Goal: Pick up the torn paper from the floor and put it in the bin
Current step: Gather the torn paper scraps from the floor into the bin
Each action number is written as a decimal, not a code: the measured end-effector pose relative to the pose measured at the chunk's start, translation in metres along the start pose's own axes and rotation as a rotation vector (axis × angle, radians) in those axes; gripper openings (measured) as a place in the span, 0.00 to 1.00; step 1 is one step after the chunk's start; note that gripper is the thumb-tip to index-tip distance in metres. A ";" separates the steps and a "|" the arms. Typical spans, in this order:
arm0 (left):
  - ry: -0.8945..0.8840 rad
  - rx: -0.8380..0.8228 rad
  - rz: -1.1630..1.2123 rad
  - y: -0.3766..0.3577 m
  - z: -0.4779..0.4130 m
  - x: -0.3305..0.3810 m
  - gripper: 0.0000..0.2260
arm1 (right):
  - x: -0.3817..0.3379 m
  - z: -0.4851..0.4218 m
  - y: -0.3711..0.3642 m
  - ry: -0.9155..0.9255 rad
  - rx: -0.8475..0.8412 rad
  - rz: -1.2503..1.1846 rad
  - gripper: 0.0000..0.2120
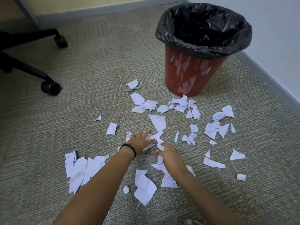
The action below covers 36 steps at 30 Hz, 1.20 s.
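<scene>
Torn paper (pixel 158 121) lies scattered across the carpet (pixel 81 62), on both sides of the hands. The left hand (pixel 141 142) presses spread fingers on the middle scraps. Just beside it, the right hand (pixel 171 155) touches them with loose fingers, and the bin (pixel 191 75) stands far right.

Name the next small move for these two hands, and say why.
Probably draw both hands together to bunch the torn paper between them. The left hand and right hand rest on scraps lying loose on the carpet, nothing is lifted yet, and the bin stands just beyond.
</scene>
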<state>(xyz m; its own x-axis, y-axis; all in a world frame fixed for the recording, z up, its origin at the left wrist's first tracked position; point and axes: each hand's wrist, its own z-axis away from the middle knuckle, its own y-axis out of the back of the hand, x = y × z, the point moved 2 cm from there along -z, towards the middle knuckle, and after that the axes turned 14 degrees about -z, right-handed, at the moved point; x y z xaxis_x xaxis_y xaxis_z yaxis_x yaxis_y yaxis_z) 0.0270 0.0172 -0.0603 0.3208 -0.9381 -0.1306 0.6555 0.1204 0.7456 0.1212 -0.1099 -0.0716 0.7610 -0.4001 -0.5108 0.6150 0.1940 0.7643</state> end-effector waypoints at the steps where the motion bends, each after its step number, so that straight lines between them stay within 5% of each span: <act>1: -0.012 0.008 0.002 0.000 -0.001 -0.001 0.32 | 0.006 -0.001 0.000 -0.004 0.016 -0.024 0.20; 9: -0.082 0.107 -0.036 -0.007 0.006 -0.020 0.30 | 0.036 0.000 0.030 -0.090 0.239 -0.317 0.13; 15: -0.124 0.175 -0.058 -0.008 0.004 -0.015 0.34 | 0.020 0.003 0.092 -0.260 0.379 -0.992 0.15; 18: -0.121 0.160 -0.040 -0.010 0.000 -0.016 0.30 | 0.000 0.006 0.143 -0.198 0.405 -1.193 0.13; 26: -0.138 0.179 -0.103 -0.015 -0.002 -0.017 0.32 | -0.038 0.007 0.281 0.113 0.800 -1.200 0.10; 31: -0.146 0.161 -0.123 -0.004 -0.010 -0.004 0.26 | -0.030 -0.037 0.321 0.144 0.996 -1.272 0.10; 36: -0.159 0.211 -0.160 0.001 -0.014 0.005 0.29 | -0.020 -0.063 0.328 0.047 0.949 -0.948 0.23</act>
<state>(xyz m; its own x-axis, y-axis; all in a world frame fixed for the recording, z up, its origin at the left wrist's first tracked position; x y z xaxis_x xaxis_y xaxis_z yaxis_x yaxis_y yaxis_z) 0.0388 0.0172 -0.0696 0.1030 -0.9808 -0.1658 0.5276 -0.0874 0.8450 0.3210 0.0182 0.1641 0.1420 0.0011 -0.9899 0.5395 -0.8385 0.0765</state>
